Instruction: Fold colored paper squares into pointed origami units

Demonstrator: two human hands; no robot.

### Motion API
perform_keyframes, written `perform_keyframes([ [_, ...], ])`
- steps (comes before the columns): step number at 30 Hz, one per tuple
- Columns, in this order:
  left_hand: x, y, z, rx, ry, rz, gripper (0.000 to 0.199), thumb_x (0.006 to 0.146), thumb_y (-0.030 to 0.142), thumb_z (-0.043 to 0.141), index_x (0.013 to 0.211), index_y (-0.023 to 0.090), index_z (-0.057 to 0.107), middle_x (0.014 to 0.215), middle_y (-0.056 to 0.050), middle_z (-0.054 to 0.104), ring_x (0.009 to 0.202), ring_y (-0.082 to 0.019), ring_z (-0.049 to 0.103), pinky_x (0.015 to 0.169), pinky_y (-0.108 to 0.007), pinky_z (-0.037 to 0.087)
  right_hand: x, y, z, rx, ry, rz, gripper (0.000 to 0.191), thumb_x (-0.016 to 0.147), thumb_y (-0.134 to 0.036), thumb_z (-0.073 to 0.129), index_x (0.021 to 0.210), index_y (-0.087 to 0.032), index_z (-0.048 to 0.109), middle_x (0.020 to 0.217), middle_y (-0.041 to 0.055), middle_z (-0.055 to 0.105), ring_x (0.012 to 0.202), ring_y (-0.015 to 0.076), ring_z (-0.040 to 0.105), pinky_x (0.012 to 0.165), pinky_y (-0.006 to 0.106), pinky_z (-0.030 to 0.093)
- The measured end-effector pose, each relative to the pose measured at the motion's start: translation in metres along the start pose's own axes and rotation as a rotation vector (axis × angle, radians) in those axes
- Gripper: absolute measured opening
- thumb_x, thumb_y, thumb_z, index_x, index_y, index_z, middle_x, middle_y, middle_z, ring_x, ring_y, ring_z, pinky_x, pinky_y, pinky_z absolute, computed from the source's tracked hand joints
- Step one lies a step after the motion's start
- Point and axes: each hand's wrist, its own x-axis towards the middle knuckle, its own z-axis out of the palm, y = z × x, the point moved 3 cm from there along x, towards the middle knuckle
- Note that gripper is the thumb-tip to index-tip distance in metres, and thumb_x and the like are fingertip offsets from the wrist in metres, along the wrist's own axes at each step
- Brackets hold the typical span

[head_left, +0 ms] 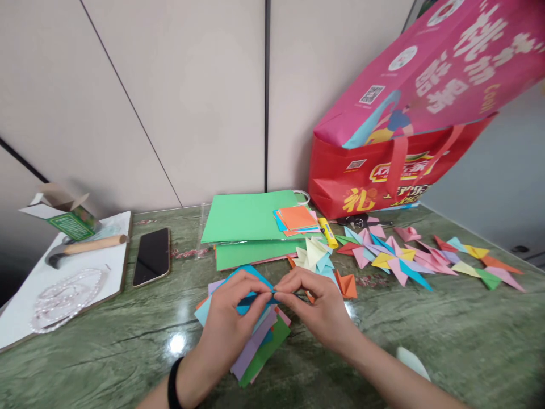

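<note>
A blue sheet of paper (251, 274) is pinched between my two hands, above a loose pile of coloured paper squares. My left hand (236, 309), with a black band at the wrist, holds it between thumb and fingertips. From the other side my right hand (317, 301) grips the same paper, its fingertips almost meeting the left ones. Part of the blue paper is hidden behind my fingers. Below lie a purple paper (254, 345) and a green paper (269, 349), fanned out on the table. An orange folded piece (347, 284) rests just right of my right hand.
Behind stand green card sheets (251, 215), small orange squares (298, 218) and a yellow glue stick (327, 232). Folded paper stars (395, 255) spread to the right before a red bag (361, 182). Leftward are a phone (152, 257), a hammer (91, 245), beads (66, 298) and a box (70, 218).
</note>
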Motion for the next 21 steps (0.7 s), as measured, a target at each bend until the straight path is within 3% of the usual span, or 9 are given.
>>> perform_keyframes([
  [7, -0.002, -0.002, 0.001, 0.041, -0.014, 0.035, 0.009, 0.079, 0.012, 0.057, 0.072, 0.016, 0.061, 0.070, -0.001, 0.061, 0.066, -0.013, 0.057, 0.061, -0.023, 0.044, 0.001, 0.002, -0.003, 0.006, 0.001, 0.019, 0.003, 0.069, -0.022, 0.071, 0.070, -0.020, 0.068, 0.069, 0.0019, 0.068, 0.065, 0.0163, 0.063, 0.061, 0.029, 0.050],
  [11, -0.002, -0.002, 0.000, 0.082, 0.050, 0.054, 0.008, 0.080, 0.012, 0.056, 0.073, 0.016, 0.060, 0.071, -0.002, 0.061, 0.068, -0.014, 0.057, 0.062, -0.023, 0.045, 0.000, 0.002, -0.002, 0.018, 0.031, 0.081, 0.029, 0.063, -0.022, 0.075, 0.090, -0.022, 0.066, 0.090, 0.0042, 0.068, 0.084, 0.0191, 0.062, 0.072, 0.031, 0.052],
  [14, -0.002, -0.004, -0.002, 0.103, 0.079, 0.046, 0.009, 0.080, 0.012, 0.056, 0.073, 0.017, 0.059, 0.072, -0.002, 0.061, 0.069, -0.014, 0.058, 0.063, -0.024, 0.046, 0.002, 0.003, -0.006, 0.018, 0.108, 0.071, 0.016, 0.069, -0.026, 0.069, 0.084, -0.021, 0.066, 0.090, 0.0055, 0.065, 0.087, 0.0198, 0.060, 0.074, 0.032, 0.051],
  [16, -0.003, -0.005, -0.002, 0.123, 0.093, 0.058, 0.009, 0.080, 0.012, 0.056, 0.074, 0.017, 0.059, 0.074, -0.002, 0.061, 0.070, -0.014, 0.059, 0.063, -0.024, 0.046, 0.004, 0.005, -0.011, 0.006, 0.206, 0.106, 0.010, 0.074, -0.029, 0.064, 0.076, -0.019, 0.063, 0.085, 0.0051, 0.064, 0.084, 0.0191, 0.060, 0.071, 0.030, 0.050],
  [18, -0.004, -0.005, -0.004, 0.160, 0.126, 0.103, 0.008, 0.081, 0.012, 0.055, 0.077, 0.017, 0.059, 0.075, -0.002, 0.061, 0.071, -0.014, 0.058, 0.063, -0.025, 0.047, 0.004, 0.008, -0.015, -0.016, 0.293, 0.195, 0.018, 0.077, -0.035, 0.060, 0.070, -0.018, 0.060, 0.076, 0.0035, 0.062, 0.074, 0.0168, 0.059, 0.064, 0.027, 0.048],
  [21, -0.006, -0.004, -0.006, 0.276, 0.204, 0.244, 0.011, 0.081, 0.009, 0.054, 0.086, 0.018, 0.060, 0.082, -0.004, 0.059, 0.074, -0.016, 0.057, 0.065, -0.029, 0.047, 0.005, 0.015, -0.011, 0.040, 0.196, 0.384, 0.037, 0.079, -0.049, 0.052, 0.062, -0.017, 0.056, 0.054, 0.0007, 0.057, 0.051, 0.0118, 0.053, 0.047, 0.022, 0.040],
])
